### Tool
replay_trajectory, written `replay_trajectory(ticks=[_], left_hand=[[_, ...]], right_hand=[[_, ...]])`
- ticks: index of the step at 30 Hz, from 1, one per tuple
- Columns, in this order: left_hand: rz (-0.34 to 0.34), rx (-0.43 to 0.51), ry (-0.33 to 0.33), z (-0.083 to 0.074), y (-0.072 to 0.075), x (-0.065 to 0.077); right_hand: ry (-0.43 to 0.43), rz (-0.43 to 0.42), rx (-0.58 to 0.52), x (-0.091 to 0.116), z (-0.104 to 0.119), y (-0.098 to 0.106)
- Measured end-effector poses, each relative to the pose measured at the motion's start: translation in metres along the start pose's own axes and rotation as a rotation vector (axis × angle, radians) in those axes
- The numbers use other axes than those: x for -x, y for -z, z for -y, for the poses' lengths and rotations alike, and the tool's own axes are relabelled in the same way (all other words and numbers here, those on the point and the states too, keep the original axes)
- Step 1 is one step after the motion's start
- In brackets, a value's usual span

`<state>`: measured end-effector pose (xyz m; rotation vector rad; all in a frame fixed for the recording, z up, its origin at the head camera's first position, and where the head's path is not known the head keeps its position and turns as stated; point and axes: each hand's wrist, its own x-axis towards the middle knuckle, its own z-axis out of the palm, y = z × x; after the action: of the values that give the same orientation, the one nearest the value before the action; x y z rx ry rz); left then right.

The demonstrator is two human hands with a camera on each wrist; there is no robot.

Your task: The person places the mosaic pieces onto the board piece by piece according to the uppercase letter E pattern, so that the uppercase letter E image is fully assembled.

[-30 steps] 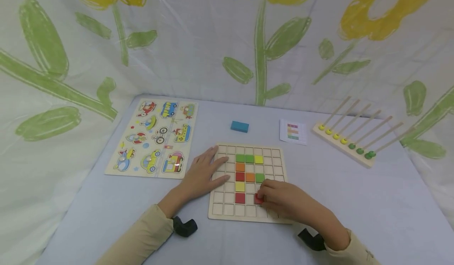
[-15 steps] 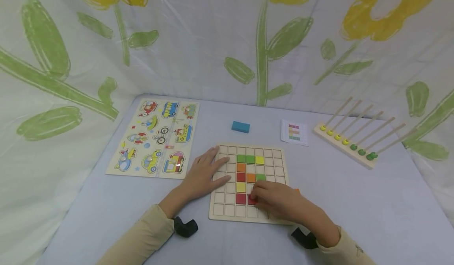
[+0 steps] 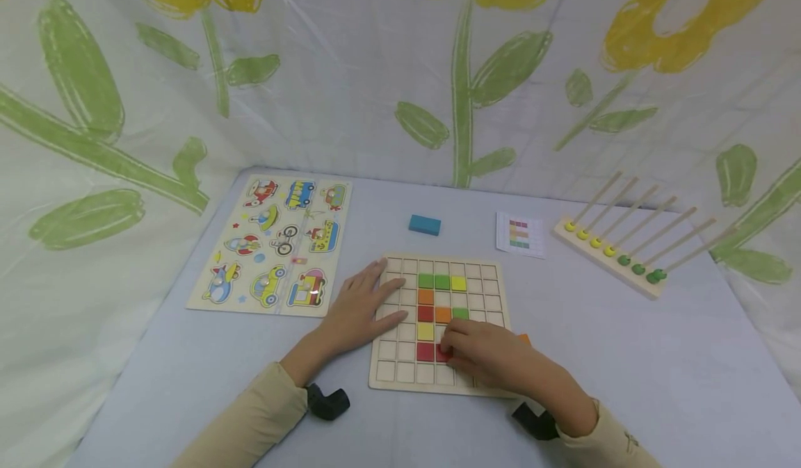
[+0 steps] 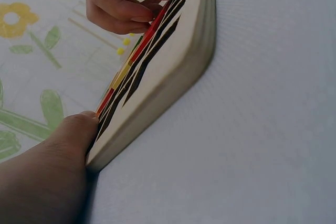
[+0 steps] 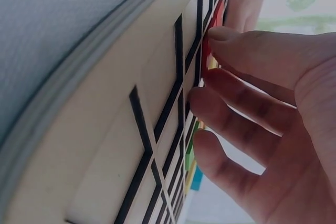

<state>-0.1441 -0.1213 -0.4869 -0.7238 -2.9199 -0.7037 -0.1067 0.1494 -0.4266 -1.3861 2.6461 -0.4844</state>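
Observation:
A wooden grid board (image 3: 404,370) carries flat square tiles in red, orange, yellow and green. My left hand (image 3: 359,309) rests on its left edge, fingers spread and thumb over the grid. At the lower middle of the board, my right hand (image 3: 494,352) pinches a red tile (image 3: 442,352) between thumb and fingers. That tile lies right beside another red tile (image 3: 425,352) in the same row. In the right wrist view the thumb (image 5: 247,45) is at the red tile (image 5: 207,43), low over the grid. The right hand hides several cells of the board.
Behind the board lie a blue block (image 3: 425,224) and a card with a printed colour pattern (image 3: 521,234). A vehicle picture puzzle (image 3: 250,273) is at the left. A peg rack with yellow and green beads (image 3: 610,259) stands right. An orange piece (image 3: 524,339) shows beyond the right wrist.
My right hand has shifted left with its red tile, up against the other red tile. An orange piece now shows past the right wrist. The left hand stays in place.

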Motion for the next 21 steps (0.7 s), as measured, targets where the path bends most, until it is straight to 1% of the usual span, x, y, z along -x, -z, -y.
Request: replay_trajectory(ticks=[4,6,9,13,17,21], left_hand=[[-0.011,-0.001,-0.013,0.000,-0.001,0.000],[-0.013,-0.003,-0.013,0.000,-0.001,0.000],[-0.016,-0.002,-0.014,0.000,-0.001,0.000],[-0.015,0.002,-0.016,0.000,-0.001,0.000],[-0.005,0.001,-0.011,-0.001,0.000,0.000],[0.006,-0.003,-0.003,-0.001,0.001,0.000]], right_hand=[[-0.027,0.019,0.006,0.002,0.001,0.003],[-0.070,0.039,0.018,0.004,-0.001,0.005],[-0.132,0.035,0.035,0.013,-0.008,0.011],[-0.203,-0.018,0.063,0.033,-0.024,0.017],[-0.290,-0.049,0.098,0.057,-0.038,0.022],[-0.327,-0.063,0.124,0.078,-0.048,0.024]])
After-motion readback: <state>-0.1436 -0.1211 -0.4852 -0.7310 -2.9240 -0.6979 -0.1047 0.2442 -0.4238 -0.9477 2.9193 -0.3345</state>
